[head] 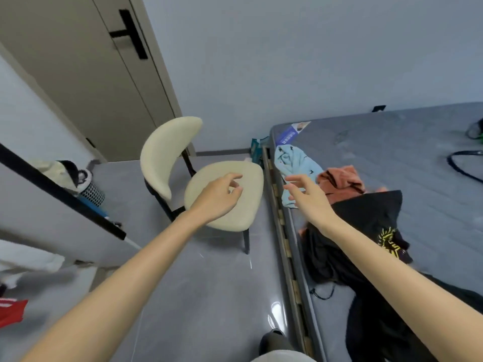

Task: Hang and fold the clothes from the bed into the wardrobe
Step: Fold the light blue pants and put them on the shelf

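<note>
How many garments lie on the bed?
3: a light blue garment by the bed corner, an orange garment beside it, a black garment nearest; others may hide beneath.

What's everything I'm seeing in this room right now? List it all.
blue garment: one, light blue, bed's left edge
orange garment: one, orange, on bed beside the blue
black garment: one, black with yellow print, on bed, nearest
bed: one, grey, right
chair: one, cream, floor left of bed
door: one, beige, upper left
basket: one, dotted white, floor near door
red cloth: one, red, lower left edge
left hand: one, empty, over chair seat
right hand: one, empty, over bed edge by blue garment
</note>
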The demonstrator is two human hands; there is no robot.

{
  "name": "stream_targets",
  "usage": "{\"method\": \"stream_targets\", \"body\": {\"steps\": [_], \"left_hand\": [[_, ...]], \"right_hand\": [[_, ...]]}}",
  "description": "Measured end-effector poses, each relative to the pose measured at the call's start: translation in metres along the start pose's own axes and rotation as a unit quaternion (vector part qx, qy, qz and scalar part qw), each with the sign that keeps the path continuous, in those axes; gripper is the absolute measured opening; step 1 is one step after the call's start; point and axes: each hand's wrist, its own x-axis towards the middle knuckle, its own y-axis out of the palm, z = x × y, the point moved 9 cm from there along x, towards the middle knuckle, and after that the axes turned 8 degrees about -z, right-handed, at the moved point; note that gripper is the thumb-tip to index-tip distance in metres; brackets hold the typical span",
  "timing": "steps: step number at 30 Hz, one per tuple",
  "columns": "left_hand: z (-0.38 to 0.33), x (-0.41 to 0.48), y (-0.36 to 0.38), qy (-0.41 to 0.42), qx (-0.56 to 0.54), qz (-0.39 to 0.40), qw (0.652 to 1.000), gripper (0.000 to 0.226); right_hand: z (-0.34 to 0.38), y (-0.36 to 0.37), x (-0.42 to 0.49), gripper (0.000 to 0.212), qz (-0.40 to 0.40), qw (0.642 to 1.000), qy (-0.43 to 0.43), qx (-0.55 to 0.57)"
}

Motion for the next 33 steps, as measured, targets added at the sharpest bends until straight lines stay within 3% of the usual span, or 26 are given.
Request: {"method": "stream_targets", "body": {"steps": [8, 14, 25, 33], "left_hand": [[-0.051, 0.043, 0.131, 0.012, -0.005, 0.102, 0.995, 0.039], [-0.054, 0.079, 0.209, 0.005, -0.01, 0.162, 0.987, 0.041], [0.025, 0.22, 0.318, -0.042, -0.018, 0.197, 0.979, 0.05], [0.087, 0.325, 0.401, -0.126, -0.074, 0.234, 0.961, 0.055]], "right_hand": [[-0.116, -0.093, 0.009, 0.021, -0.047, 0.993, 0.11, -0.021], [-0.18, -0.122, 0.023, 0.025, -0.074, 0.982, 0.161, -0.063], [-0.251, -0.069, 0.135, 0.025, -0.063, 0.976, 0.177, -0.106], [-0.313, -0.009, 0.244, 0.029, -0.007, 0.965, 0.201, -0.169]]}}
